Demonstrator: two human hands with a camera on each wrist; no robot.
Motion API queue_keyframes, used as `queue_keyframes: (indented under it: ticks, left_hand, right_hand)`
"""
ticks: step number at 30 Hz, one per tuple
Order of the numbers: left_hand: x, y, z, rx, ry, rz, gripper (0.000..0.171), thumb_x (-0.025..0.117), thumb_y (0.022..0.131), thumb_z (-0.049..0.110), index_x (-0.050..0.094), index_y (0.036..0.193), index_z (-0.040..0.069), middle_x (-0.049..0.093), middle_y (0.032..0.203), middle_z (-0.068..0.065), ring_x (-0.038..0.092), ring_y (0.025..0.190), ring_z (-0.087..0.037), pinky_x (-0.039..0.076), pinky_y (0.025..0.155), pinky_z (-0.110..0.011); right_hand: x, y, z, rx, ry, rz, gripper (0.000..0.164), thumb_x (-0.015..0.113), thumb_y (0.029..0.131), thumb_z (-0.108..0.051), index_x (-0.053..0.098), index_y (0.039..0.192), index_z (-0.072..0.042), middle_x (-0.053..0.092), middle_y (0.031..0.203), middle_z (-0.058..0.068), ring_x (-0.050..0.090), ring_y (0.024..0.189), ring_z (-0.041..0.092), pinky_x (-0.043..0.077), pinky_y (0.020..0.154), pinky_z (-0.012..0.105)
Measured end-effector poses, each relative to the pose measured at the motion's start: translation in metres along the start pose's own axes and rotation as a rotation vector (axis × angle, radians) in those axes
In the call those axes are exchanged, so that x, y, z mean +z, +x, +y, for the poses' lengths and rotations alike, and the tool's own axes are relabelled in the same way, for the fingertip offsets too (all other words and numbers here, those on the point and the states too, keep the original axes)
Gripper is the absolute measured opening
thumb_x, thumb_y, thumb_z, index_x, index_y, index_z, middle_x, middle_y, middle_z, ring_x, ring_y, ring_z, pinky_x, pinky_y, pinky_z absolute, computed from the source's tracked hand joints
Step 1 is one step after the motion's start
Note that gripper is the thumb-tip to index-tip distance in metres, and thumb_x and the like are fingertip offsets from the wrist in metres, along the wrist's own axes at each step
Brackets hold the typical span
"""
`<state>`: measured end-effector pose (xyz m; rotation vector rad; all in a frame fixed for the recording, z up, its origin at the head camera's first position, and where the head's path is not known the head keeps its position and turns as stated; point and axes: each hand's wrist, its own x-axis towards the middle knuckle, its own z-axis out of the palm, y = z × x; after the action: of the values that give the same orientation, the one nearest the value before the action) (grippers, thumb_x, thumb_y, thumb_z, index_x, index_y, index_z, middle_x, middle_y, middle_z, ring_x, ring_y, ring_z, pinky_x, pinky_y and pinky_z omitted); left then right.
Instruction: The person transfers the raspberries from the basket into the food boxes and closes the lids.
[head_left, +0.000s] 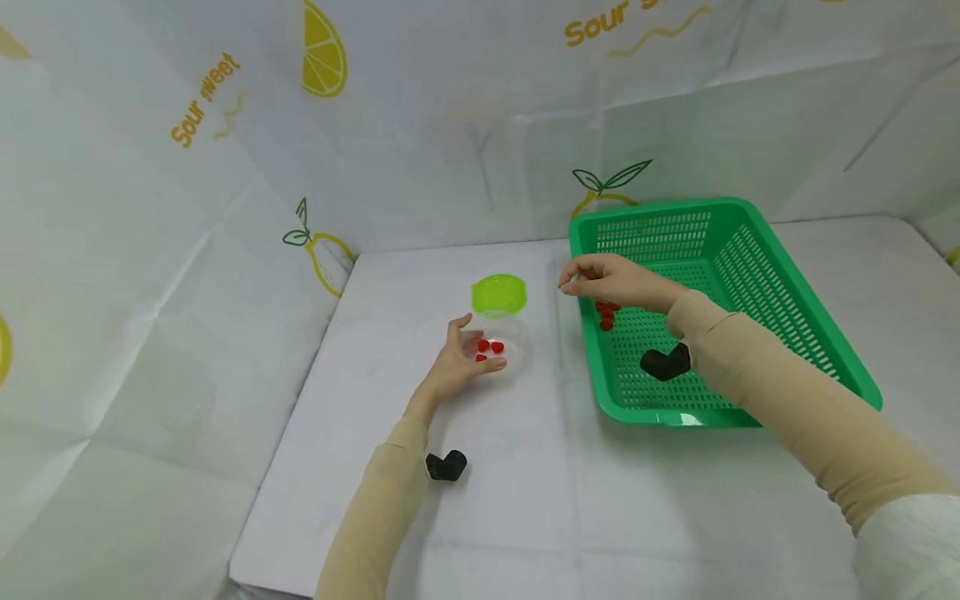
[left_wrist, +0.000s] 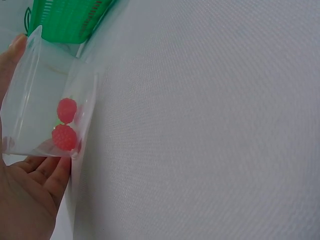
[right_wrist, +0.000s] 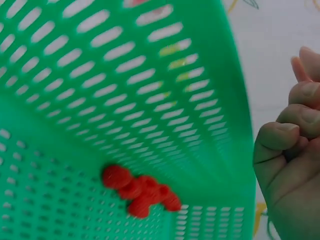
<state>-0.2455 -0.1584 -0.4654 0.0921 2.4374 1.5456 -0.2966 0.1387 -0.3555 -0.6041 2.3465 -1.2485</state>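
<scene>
My left hand (head_left: 459,360) holds a clear plastic tub (left_wrist: 37,100) on the white tabletop, thumb and fingers spread around its side. Three red raspberries (head_left: 497,347) show inside from the head view; the left wrist view shows two raspberries (left_wrist: 64,137) through the wall. Over the left rim of a green slotted basket (head_left: 615,404) hovers my right hand (head_left: 618,282). Its fingers (right_wrist: 276,135) are curled and nothing is visible in them. Several raspberries (right_wrist: 145,192) lie clustered in the basket's corner, below that hand.
A lime-green, lid-like piece (head_left: 498,293) lies just behind the tub. White cloth printed with lemons (head_left: 325,50) hangs behind and at the left. The table's left edge (head_left: 292,412) runs beside my left arm.
</scene>
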Motion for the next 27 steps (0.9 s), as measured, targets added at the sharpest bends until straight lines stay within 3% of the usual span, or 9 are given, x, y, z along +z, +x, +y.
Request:
queue_keyframes:
  ticks: [5, 10, 15, 22, 27]
  left_hand:
    - [-0.002, -0.001, 0.001, 0.001, -0.005, 0.006, 0.106, 0.080, 0.064, 0.052, 0.013, 0.144, 0.029, 0.043, 0.142, 0.001, 0.039, 0.135, -0.019, 0.034, 0.111, -0.042]
    - [-0.001, -0.001, 0.001, 0.001, -0.010, 0.001, 0.106, 0.080, 0.065, 0.051, 0.013, 0.144, 0.029, 0.043, 0.142, 0.000, 0.039, 0.135, -0.019, 0.033, 0.112, -0.042]
    - [0.001, -0.002, 0.002, 0.004, -0.007, 0.002, 0.104, 0.080, 0.067, 0.047, 0.013, 0.145, 0.027, 0.043, 0.142, -0.001, 0.039, 0.135, -0.020, 0.033, 0.112, -0.042]
    - [0.001, -0.002, 0.002, 0.003, 0.006, 0.007, 0.106, 0.080, 0.067, 0.047, 0.013, 0.145, 0.026, 0.043, 0.141, -0.001, 0.040, 0.134, -0.020, 0.034, 0.111, -0.043]
    - [0.002, -0.002, 0.002, -0.004, 0.006, 0.010, 0.102, 0.080, 0.067, 0.047, 0.014, 0.144, 0.030, 0.043, 0.141, 0.000, 0.040, 0.134, -0.021, 0.034, 0.111, -0.043]
  right_hand:
    - [-0.007, -0.006, 0.024, 0.022, 0.060, 0.065, 0.032, 0.054, 0.093, -0.039, 0.057, 0.111, -0.012, 0.050, 0.075, -0.001, 0.046, 0.072, 0.021, 0.042, 0.070, 0.035]
    - [-0.011, -0.008, 0.046, 0.058, 0.080, 0.119, 0.037, 0.051, 0.095, -0.037, 0.055, 0.114, -0.005, 0.056, 0.092, 0.005, 0.045, 0.089, 0.030, 0.044, 0.078, 0.039]
    - [-0.013, -0.009, 0.064, 0.089, 0.012, 0.134, 0.037, 0.047, 0.097, -0.035, 0.054, 0.116, -0.004, 0.055, 0.112, 0.013, 0.047, 0.100, 0.029, 0.043, 0.086, 0.043]
    - [-0.012, -0.003, 0.078, 0.084, -0.236, 0.111, 0.024, 0.051, 0.096, -0.025, 0.058, 0.108, -0.005, 0.054, 0.088, 0.011, 0.044, 0.076, 0.021, 0.041, 0.068, 0.033]
    - [-0.011, -0.002, 0.081, 0.085, -0.322, 0.098, 0.020, 0.057, 0.092, -0.020, 0.060, 0.104, -0.004, 0.060, 0.091, 0.014, 0.047, 0.073, 0.020, 0.041, 0.065, 0.031]
